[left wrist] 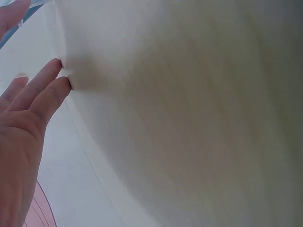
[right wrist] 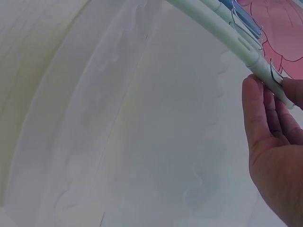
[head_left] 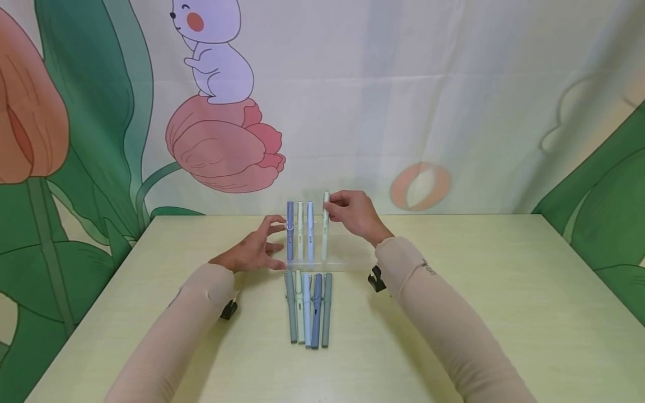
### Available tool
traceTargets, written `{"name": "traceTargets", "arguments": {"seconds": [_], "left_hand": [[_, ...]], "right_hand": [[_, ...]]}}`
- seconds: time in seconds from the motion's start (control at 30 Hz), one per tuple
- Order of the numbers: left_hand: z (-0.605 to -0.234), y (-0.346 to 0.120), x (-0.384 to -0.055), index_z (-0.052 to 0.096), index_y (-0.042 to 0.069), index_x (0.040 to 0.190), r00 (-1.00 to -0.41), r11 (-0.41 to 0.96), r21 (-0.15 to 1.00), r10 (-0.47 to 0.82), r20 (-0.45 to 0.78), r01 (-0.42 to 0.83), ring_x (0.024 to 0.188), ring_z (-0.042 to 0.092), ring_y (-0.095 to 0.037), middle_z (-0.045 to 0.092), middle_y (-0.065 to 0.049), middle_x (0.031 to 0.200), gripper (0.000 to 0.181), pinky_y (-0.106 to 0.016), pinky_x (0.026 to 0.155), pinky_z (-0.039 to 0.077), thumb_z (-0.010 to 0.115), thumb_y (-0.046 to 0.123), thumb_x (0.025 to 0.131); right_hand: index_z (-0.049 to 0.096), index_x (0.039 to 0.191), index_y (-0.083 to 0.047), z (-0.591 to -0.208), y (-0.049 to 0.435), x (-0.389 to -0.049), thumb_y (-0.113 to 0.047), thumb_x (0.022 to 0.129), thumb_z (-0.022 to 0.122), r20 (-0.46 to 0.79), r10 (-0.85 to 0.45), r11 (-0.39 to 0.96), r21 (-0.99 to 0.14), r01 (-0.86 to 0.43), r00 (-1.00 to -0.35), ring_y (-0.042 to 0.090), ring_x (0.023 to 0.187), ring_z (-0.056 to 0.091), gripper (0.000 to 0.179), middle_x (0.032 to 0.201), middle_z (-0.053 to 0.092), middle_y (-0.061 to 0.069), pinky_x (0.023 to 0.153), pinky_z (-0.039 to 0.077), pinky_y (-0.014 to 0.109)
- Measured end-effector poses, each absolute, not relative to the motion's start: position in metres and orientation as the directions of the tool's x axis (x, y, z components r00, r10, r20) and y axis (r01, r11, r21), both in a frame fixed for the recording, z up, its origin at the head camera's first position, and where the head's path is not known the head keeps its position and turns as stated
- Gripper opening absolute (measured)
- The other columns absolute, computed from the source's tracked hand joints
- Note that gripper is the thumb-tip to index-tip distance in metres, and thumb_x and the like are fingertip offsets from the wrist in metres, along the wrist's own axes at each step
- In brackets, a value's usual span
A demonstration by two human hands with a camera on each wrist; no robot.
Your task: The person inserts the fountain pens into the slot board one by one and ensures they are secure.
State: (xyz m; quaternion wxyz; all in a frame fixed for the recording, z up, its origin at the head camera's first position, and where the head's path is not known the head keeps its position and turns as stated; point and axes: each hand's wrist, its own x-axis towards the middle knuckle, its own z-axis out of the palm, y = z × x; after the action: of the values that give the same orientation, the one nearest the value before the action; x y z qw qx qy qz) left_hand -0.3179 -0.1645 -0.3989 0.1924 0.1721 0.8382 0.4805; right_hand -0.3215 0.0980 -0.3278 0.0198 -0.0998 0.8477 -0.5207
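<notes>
A clear pen stand holds a dark blue pen, a pale cream-green pen and a light blue pen upright in a row. Right of them, my right hand pinches a pale green pen near its top end between thumb and fingers. This pen stands upright and a little higher than the others. At the stand's left end is my left hand, fingers spread and slightly bent, thumb towards the front. Its fingertips are seen close up in the left wrist view.
In front of the stand, several capped pens in grey-green, pale green and blue lie side by side on the light wooden table. Behind the table's far edge hangs a curtain printed with flowers and a white animal.
</notes>
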Motion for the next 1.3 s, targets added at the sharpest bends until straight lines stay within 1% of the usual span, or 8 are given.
{"name": "traceTargets", "arguments": {"seconds": [0.23, 0.47, 0.63, 0.93, 1.13, 1.27, 1.3], "left_hand": [[-0.398, -0.165, -0.318, 0.016, 0.036, 0.145, -0.863, 0.471, 0.876, 0.48, -0.157, 0.103, 0.139, 0.041, -0.041, 0.019, -0.01, 0.164, 0.101, -0.049, 0.101, 0.047, 0.083, -0.001, 0.079], [-0.399, -0.165, -0.318, 0.015, 0.035, 0.146, -0.86, 0.464, 0.88, 0.487, -0.153, 0.106, 0.139, 0.041, -0.041, 0.018, -0.01, 0.164, 0.101, -0.049, 0.102, 0.047, 0.082, -0.001, 0.08], [-0.4, -0.165, -0.317, 0.014, 0.034, 0.146, -0.859, 0.461, 0.88, 0.49, -0.148, 0.111, 0.139, 0.041, -0.041, 0.018, -0.011, 0.164, 0.101, -0.048, 0.102, 0.047, 0.082, -0.001, 0.08], [-0.4, -0.165, -0.318, 0.013, 0.033, 0.149, -0.86, 0.466, 0.876, 0.492, -0.135, 0.128, 0.139, 0.041, -0.041, 0.019, -0.01, 0.164, 0.103, -0.049, 0.102, 0.047, 0.082, -0.001, 0.08], [-0.4, -0.165, -0.318, 0.013, 0.034, 0.147, -0.855, 0.466, 0.874, 0.501, -0.132, 0.138, 0.139, 0.041, -0.041, 0.019, -0.011, 0.164, 0.101, -0.051, 0.103, 0.046, 0.082, 0.0, 0.08], [-0.399, -0.166, -0.317, 0.013, 0.034, 0.147, -0.854, 0.467, 0.873, 0.504, -0.132, 0.14, 0.138, 0.042, -0.041, 0.02, -0.012, 0.164, 0.101, -0.051, 0.103, 0.046, 0.082, 0.0, 0.081], [-0.399, -0.165, -0.317, 0.013, 0.035, 0.146, -0.855, 0.469, 0.872, 0.501, -0.134, 0.139, 0.138, 0.042, -0.041, 0.02, -0.012, 0.164, 0.101, -0.051, 0.103, 0.046, 0.082, 0.0, 0.081]], "right_hand": [[0.065, 0.12, 0.004, -0.33, 0.094, -0.324, -0.016, 0.099, 0.065, 0.068, -0.169, 0.45, -0.882, -0.138, -0.983, 0.03, 0.095, 0.071, 0.029, 0.108, 0.069, 0.017, 0.087, 0.058, 0.034], [0.067, 0.119, 0.001, -0.334, 0.089, -0.325, -0.017, 0.098, 0.066, 0.062, -0.159, 0.474, -0.871, -0.131, -0.985, 0.024, 0.091, 0.07, 0.028, 0.106, 0.07, 0.013, 0.084, 0.058, 0.031], [0.067, 0.121, 0.0, -0.338, 0.088, -0.325, -0.018, 0.098, 0.066, 0.049, -0.165, 0.496, -0.859, -0.126, -0.985, 0.024, 0.091, 0.07, 0.029, 0.106, 0.07, 0.011, 0.085, 0.058, 0.034], [0.067, 0.123, -0.001, -0.341, 0.088, -0.322, -0.019, 0.098, 0.066, 0.036, -0.164, 0.533, -0.838, -0.12, -0.986, 0.024, 0.091, 0.069, 0.031, 0.106, 0.072, 0.011, 0.083, 0.058, 0.033], [0.068, 0.122, -0.001, -0.343, 0.087, -0.323, -0.019, 0.097, 0.067, 0.021, -0.158, 0.538, -0.836, -0.104, -0.987, 0.026, 0.088, 0.069, 0.031, 0.108, 0.072, 0.012, 0.076, 0.058, 0.03], [0.068, 0.122, -0.001, -0.343, 0.086, -0.323, -0.02, 0.097, 0.067, 0.019, -0.166, 0.552, -0.827, -0.109, -0.986, 0.025, 0.078, 0.068, 0.031, 0.109, 0.072, 0.012, 0.067, 0.057, 0.027], [0.068, 0.122, -0.001, -0.343, 0.086, -0.322, -0.019, 0.097, 0.067, 0.018, -0.168, 0.554, -0.826, -0.11, -0.986, 0.027, 0.078, 0.068, 0.031, 0.109, 0.072, 0.012, 0.066, 0.057, 0.027]]}}
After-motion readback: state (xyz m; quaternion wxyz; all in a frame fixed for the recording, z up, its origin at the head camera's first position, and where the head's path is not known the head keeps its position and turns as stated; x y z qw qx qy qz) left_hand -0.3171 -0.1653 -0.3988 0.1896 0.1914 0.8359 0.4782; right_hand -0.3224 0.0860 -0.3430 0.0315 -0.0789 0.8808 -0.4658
